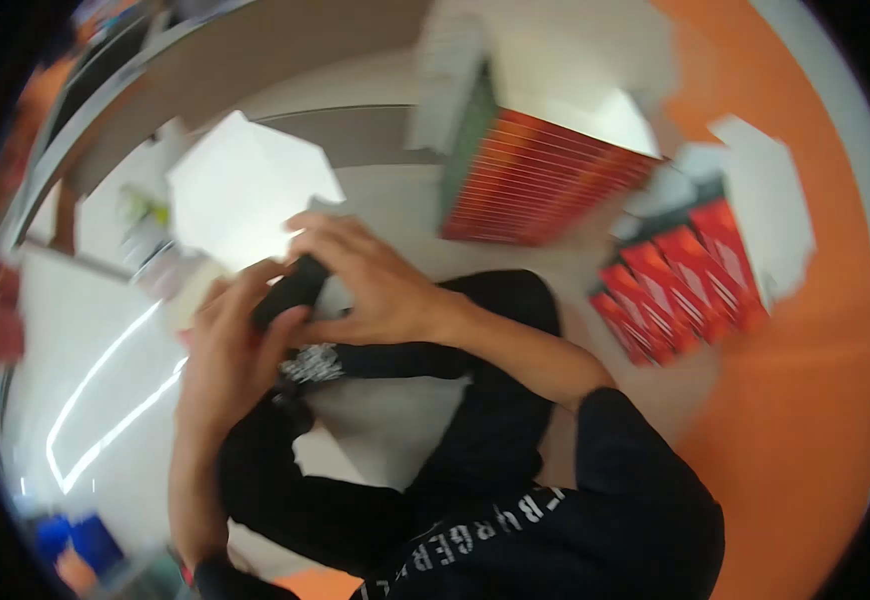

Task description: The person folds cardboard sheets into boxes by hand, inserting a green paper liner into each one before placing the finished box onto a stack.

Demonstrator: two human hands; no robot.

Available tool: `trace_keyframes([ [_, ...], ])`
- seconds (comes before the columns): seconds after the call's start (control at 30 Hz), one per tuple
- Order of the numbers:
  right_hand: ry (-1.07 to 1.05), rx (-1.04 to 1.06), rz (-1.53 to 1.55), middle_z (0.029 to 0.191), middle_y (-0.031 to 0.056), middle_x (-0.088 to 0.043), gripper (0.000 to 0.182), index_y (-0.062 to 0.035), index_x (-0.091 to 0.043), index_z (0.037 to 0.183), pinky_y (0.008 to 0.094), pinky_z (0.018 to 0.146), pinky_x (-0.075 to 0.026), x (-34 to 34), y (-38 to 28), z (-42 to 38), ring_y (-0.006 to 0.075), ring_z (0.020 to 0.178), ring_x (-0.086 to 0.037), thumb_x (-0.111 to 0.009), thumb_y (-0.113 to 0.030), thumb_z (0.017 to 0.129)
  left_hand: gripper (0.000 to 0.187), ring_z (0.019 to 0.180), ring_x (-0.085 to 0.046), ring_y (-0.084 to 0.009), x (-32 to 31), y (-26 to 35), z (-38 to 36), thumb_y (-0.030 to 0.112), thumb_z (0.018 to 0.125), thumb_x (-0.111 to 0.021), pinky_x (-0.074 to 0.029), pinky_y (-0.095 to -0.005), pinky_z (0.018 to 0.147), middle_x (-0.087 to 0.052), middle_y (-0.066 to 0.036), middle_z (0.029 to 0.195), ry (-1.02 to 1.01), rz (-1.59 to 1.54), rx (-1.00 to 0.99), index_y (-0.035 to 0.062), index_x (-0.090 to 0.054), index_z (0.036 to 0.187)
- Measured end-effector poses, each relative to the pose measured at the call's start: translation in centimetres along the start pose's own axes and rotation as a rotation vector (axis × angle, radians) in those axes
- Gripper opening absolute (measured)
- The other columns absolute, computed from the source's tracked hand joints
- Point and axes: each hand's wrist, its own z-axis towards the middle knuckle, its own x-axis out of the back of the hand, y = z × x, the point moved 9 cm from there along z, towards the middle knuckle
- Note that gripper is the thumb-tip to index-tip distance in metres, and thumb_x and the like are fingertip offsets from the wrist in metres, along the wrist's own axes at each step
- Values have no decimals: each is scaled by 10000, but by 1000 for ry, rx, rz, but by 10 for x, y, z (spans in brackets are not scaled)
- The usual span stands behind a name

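Observation:
Between my two hands is a small dark box-like object (pixel 295 290), blurred, with a pale grey part (pixel 335 298) at its right side. My left hand (pixel 230 330) grips it from the left, fingers bent around its edge and the thumb against its near side. From the right, my right hand (pixel 375 280) is closed over the pale part, with its fingers across the top and the thumb below. What exactly the object is cannot be made out. A bright white sheet or panel (pixel 245 180) lies just beyond the fingers.
A large red-striped carton (pixel 545 180) stands beyond my right arm. Farther right, an opened carton holds several red boxes (pixel 685 280). A blurred bottle-like thing (pixel 150 245) is at the left, on a shiny white surface (pixel 65 360). Orange floor (pixel 805 400) runs along the right.

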Motion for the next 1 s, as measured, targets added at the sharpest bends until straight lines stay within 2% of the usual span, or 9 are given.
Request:
trace_keyframes([
  [0.03, -6, -44, -2, 1205, 170, -529, 556, -44, -524, 1085, 436, 952, -420, 4, 3, -5, 368, 1107, -504, -806, -325, 697, 409, 817, -588, -257, -4, -8, -5, 37, 796, -713, -495, -336, 674, -653, -122, 923, -58, -154, 193, 46, -569, 1179],
  [0.1, -33, -114, 10, 1096, 110, -595, 376, -42, -552, 967, 404, 901, -433, 15, 1, -16, 302, 1017, -557, -789, -226, 740, 495, 861, -591, -219, 4, 19, -10, -12, 742, -738, -489, -306, 629, -605, -100, 909, -8, 48, -172, 40, -560, 1200],
  [0.2, -50, -127, 26, 1055, 103, -592, 347, -45, -556, 965, 374, 887, -439, 33, -9, -28, 292, 1006, -561, -777, -203, 750, 382, 1093, -552, -303, 25, 32, -17, 43, 714, -739, -440, -393, 894, -609, -127, 1041, 126, 346, -359, 32, -623, 1078],
  [0.3, -92, -86, 31, 1021, 103, -547, 448, -49, -526, 1021, 357, 873, -432, 49, -23, -35, 260, 983, -537, -780, -313, 764, 331, 1212, -484, -331, 45, 29, -17, 158, 729, -753, -380, -429, 973, -599, -119, 1123, 264, 458, -414, 24, -633, 1007],
  [0.47, -146, -155, -154, 1042, 146, -517, 642, -18, -493, 1038, 394, 861, -437, 64, -37, -38, 279, 1002, -524, -759, -521, 740, 304, 1068, -556, -298, 44, 9, -16, 178, 644, -811, -382, -433, 954, -595, -116, 914, 283, 245, -333, 12, -580, 750],
  [0.67, -126, -119, -191, 967, 92, -584, 285, -43, -546, 866, 353, 848, -455, 82, -82, -58, 268, 959, -575, -752, -232, 810, 353, 1052, -569, -303, 41, 81, -53, 215, 607, -830, -397, -486, 929, -601, -69, 862, 427, 321, -610, 29, -532, 639],
  [0.83, 19, 114, -457, 1004, 101, -611, 296, -46, -554, 856, 367, 864, -483, 159, -157, -96, 309, 1108, -579, -809, -143, 742, 453, 1216, -496, -350, 57, 95, -73, 433, 844, -664, -375, -482, 1019, -581, -142, 1246, 693, 299, -714, 41, -622, 1066],
  [0.93, 157, 48, -715, 1061, 125, -608, 294, -37, -551, 882, 368, 911, -474, 231, -193, -122, 290, 1070, -587, -793, -118, 737, 339, 1127, -560, -295, 70, 62, -62, 305, 916, -614, -417, -408, 974, -623, -151, 1135, 847, 103, -535, 8, -614, 1080],
  [1.0, 345, 13, -875, 1065, 126, -625, 324, -15, -557, 909, 335, 886, -484, 289, -205, -144, 259, 1038, -607, -804, -68, 705, 265, 1021, -600, -255, 61, 16, -35, 212, 913, -608, -436, -352, 922, -641, -151, 1023, 671, -36, -271, -14, -613, 1051],
])
